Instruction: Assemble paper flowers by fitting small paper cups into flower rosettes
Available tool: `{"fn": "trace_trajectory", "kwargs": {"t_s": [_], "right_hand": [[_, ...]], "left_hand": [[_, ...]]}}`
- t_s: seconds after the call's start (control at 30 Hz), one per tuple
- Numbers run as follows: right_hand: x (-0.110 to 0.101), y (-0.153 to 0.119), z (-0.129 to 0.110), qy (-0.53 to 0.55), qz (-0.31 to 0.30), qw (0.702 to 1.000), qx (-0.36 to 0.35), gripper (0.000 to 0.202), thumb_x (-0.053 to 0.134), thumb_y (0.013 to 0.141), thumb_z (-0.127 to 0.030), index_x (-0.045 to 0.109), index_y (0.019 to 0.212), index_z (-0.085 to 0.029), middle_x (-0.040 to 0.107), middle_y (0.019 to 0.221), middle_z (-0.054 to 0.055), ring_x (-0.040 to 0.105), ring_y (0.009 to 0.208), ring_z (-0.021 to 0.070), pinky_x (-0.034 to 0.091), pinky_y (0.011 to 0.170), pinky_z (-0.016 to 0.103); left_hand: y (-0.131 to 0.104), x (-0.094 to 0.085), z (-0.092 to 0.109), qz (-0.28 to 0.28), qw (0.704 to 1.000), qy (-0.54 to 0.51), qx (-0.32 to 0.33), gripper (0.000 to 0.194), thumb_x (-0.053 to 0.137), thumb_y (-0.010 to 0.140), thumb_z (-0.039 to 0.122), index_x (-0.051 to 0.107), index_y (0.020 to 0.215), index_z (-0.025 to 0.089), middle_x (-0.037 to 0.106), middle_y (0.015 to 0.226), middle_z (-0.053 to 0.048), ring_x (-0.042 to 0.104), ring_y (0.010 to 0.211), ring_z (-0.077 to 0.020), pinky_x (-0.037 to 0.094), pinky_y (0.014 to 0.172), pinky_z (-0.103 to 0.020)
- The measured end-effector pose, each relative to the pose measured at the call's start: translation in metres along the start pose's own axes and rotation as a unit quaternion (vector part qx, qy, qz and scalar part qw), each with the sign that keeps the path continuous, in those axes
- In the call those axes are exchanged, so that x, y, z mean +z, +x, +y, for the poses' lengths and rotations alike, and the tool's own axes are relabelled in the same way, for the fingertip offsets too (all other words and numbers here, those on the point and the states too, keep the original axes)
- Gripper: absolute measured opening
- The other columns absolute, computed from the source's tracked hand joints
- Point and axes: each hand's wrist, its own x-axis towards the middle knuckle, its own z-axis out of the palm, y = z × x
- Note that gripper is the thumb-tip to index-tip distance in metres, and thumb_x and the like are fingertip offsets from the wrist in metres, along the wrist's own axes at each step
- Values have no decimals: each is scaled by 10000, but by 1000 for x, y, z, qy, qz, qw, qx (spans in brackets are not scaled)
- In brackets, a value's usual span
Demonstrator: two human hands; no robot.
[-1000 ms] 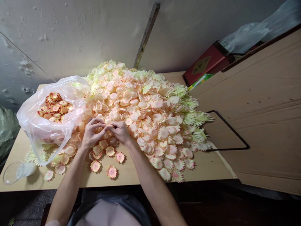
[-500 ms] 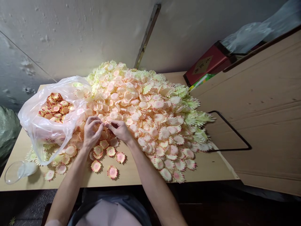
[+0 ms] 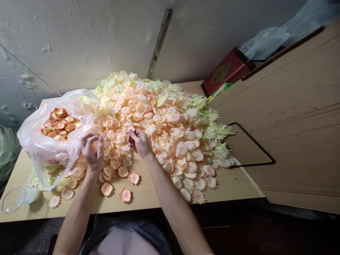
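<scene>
A large heap of pale pink and yellow-green paper-like flowers (image 3: 172, 134) covers the middle of the table. My right hand (image 3: 139, 141) is over the heap's near side, its thumb and forefinger pinched on a small pink flower (image 3: 130, 130). To its left, my left hand (image 3: 92, 150) is beside the plastic bag, with fingers curled and a gap between thumb and fingertips; nothing shows between them. Several loose red-edged flowers (image 3: 125, 194) lie near the table's front edge, between my forearms.
A translucent bag (image 3: 34, 140) of darker red-edged flowers stands at the left. A clear cup (image 3: 14, 200) lies at the front left corner. Cardboard (image 3: 292, 141) and a black metal loop (image 3: 259, 141) flank the right side; a red box (image 3: 224, 72) is behind.
My hands have moved apart. The left one went left toward the bag and its fingers opened; the right one rose slightly with a flower in its pinch. The view shifted slightly.
</scene>
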Motion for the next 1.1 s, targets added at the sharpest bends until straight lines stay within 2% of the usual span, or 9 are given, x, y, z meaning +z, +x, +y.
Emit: {"fn": "trace_trajectory", "kwargs": {"t_s": [0.07,0.13,0.3,0.4,0.5,0.63,0.87,1.0,1.1], "right_hand": [[-2,1,1,-28,10,999,-16,408,659,781,-565,522,676,-195,540,558,-42,450,391,69,318,335,195],[-2,1,5,-71,-2,997,-36,413,637,799,-569,526,668,-193,532,551,-35,461,408,78,334,358,205],[3,-1,13,-157,-19,984,-87,453,596,836,-561,475,604,-191,471,527,-33,424,458,87,328,431,226],[2,-2,13,-198,-29,974,-110,471,579,853,-546,438,579,-191,391,525,-43,372,482,86,290,459,235],[3,-5,11,-226,-68,965,-112,473,580,848,-549,441,580,-185,351,542,-48,330,504,85,254,475,242],[6,-8,8,-230,-106,961,-107,452,569,860,-541,450,612,-181,330,567,-52,302,523,84,224,485,243],[7,-8,5,-233,-133,959,-93,425,506,909,-520,457,655,-182,339,579,-52,308,534,89,237,500,240],[8,-11,1,-222,-160,959,-78,414,486,918,-522,500,690,-176,381,579,-45,340,528,92,256,502,243],[8,-12,-1,-198,-173,963,-65,381,553,881,-512,504,700,-180,387,587,-46,362,536,95,275,501,239]], "left_hand": [[2,-2,-2,-8,1000,17,13,72,652,840,237,676,860,173,593,934,-57,588,909,-173,504,830,-340],[3,-1,-4,-47,998,33,23,83,662,832,225,702,895,188,616,943,-56,594,925,-177,499,848,-343],[-1,5,-1,-93,994,49,11,193,644,844,227,704,1026,198,644,1003,-73,597,959,-189,502,836,-344],[-1,5,5,-111,993,33,13,164,654,842,241,713,991,204,661,963,-64,608,926,-186,494,840,-349],[-1,6,9,-152,988,20,31,102,670,838,249,729,916,220,672,911,-53,600,888,-184,478,839,-353],[-4,9,5,-200,979,7,36,101,658,850,253,747,896,242,667,919,-62,562,920,-194,481,809,-333],[-6,9,-3,-228,973,-20,19,113,683,829,277,752,912,246,648,946,-71,568,933,-194,513,760,-311],[-5,9,-2,-197,979,14,50,83,660,839,222,738,864,237,661,890,-61,563,906,-195,509,759,-322],[-6,10,-4,-181,980,48,66,107,622,860,209,724,833,228,668,874,-61,568,894,-193,502,780,-338]]}}
